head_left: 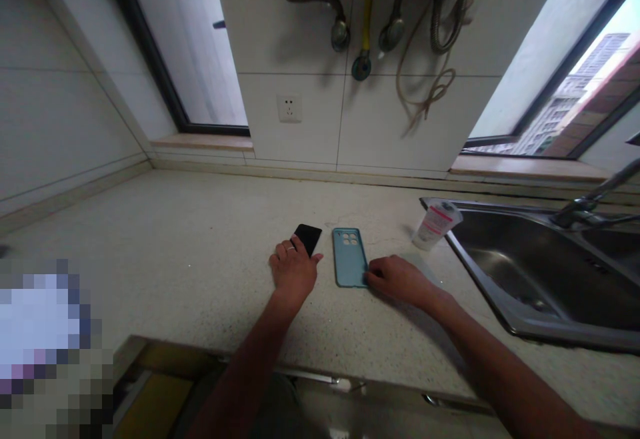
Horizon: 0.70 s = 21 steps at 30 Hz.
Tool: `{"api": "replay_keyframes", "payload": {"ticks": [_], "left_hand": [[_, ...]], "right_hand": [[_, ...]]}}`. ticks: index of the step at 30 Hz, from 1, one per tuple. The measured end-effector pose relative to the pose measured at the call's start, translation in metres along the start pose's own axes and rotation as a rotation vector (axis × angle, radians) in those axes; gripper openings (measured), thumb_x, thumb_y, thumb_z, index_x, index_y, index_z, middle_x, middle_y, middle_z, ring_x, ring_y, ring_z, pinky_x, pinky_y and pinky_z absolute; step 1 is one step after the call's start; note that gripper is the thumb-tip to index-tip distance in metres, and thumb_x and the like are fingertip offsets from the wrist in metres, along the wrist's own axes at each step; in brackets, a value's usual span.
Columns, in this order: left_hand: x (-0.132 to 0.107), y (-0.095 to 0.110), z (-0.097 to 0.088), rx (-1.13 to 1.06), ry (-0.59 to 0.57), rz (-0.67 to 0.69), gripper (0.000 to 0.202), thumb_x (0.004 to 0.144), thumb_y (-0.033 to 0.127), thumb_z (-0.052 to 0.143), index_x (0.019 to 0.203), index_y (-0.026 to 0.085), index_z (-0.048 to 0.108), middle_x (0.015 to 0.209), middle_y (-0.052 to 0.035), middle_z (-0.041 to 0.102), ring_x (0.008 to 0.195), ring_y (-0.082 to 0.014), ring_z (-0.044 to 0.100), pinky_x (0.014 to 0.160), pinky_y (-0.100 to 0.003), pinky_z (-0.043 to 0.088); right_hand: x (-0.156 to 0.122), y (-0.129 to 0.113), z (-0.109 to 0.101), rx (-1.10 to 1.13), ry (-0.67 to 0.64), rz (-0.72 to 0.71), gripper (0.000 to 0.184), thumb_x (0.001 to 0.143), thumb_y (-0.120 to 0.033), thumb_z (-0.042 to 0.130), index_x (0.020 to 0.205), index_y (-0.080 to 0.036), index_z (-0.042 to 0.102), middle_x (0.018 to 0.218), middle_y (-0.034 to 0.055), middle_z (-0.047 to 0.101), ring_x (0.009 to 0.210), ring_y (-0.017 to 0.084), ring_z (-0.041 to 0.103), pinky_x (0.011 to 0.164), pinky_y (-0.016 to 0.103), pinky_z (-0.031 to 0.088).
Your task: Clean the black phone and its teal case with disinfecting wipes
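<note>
My left hand [294,269], with a ring on one finger, lies over a flat black smartphone [309,235]. The thumb is on its right side and the fingers reach over its left part, so its lower end is hidden. Just to the right, a light blue phone case [349,259] rests on the countertop, with several camera holes near its top. My right hand [397,279] is closed, its fingertips at the case's lower right edge. Phone and case lie apart, with a narrow gap between them.
A printed clear plastic cup [436,224] stands tilted-looking by the rim of a steel sink [500,252] on the right. A faucet [585,202] rises behind the basin. The pale speckled countertop [165,245] meets a tiled wall with a socket [289,109] and hoses [367,12].
</note>
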State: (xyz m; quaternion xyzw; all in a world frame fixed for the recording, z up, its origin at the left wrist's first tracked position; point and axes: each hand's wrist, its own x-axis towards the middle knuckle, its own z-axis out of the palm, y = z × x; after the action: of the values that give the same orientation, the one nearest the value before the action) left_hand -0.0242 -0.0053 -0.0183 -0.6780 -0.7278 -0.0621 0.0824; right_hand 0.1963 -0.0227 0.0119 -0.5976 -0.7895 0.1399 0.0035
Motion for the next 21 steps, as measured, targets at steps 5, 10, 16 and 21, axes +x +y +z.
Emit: {"api": "replay_keyframes", "payload": {"ticks": [5, 10, 16, 21], "left_hand": [[0.0002, 0.0011, 0.0028, -0.001, 0.017, -0.002, 0.071, 0.097, 0.05, 0.044, 0.143, -0.004, 0.043, 0.126, -0.0291, 0.056, 0.116, -0.0368, 0.05, 0.091, -0.045, 0.042], [-0.0004, 0.0015, 0.0067, -0.002, 0.03, -0.001, 0.07, 0.098, 0.047, 0.041, 0.143, -0.006, 0.042, 0.126, -0.0297, 0.056, 0.116, -0.0375, 0.05, 0.09, -0.047, 0.042], [-0.0016, 0.0013, 0.0097, 0.01, 0.04, -0.01, 0.066, 0.1, 0.043, 0.037, 0.142, -0.007, 0.044, 0.13, -0.0313, 0.053, 0.118, -0.0385, 0.048, 0.089, -0.049, 0.043], [-0.0019, -0.0003, 0.0093, -0.009, 0.073, -0.01, 0.067, 0.099, 0.046, 0.039, 0.141, -0.005, 0.045, 0.131, -0.03, 0.054, 0.118, -0.0384, 0.05, 0.09, -0.051, 0.043]], "right_hand": [[0.0017, 0.0027, 0.0026, -0.012, -0.001, -0.011, 0.031, 0.09, -0.033, 0.048, 0.075, -0.018, 0.071, 0.075, 0.0092, 0.071, 0.063, 0.017, 0.06, 0.056, 0.028, 0.03], [0.0006, 0.0005, -0.0001, -0.011, 0.0, -0.011, 0.03, 0.09, -0.031, 0.048, 0.076, -0.018, 0.071, 0.076, 0.0097, 0.072, 0.065, 0.018, 0.061, 0.056, 0.028, 0.03], [-0.0041, -0.003, -0.0042, 0.007, -0.032, -0.076, 0.03, 0.091, -0.031, 0.049, 0.075, -0.017, 0.07, 0.073, 0.0091, 0.07, 0.062, 0.016, 0.059, 0.057, 0.028, 0.031], [-0.0035, 0.0024, -0.0035, 0.136, -0.077, -0.178, 0.029, 0.09, -0.033, 0.051, 0.07, -0.017, 0.064, 0.063, 0.0045, 0.063, 0.055, 0.013, 0.052, 0.055, 0.026, 0.03]]}}
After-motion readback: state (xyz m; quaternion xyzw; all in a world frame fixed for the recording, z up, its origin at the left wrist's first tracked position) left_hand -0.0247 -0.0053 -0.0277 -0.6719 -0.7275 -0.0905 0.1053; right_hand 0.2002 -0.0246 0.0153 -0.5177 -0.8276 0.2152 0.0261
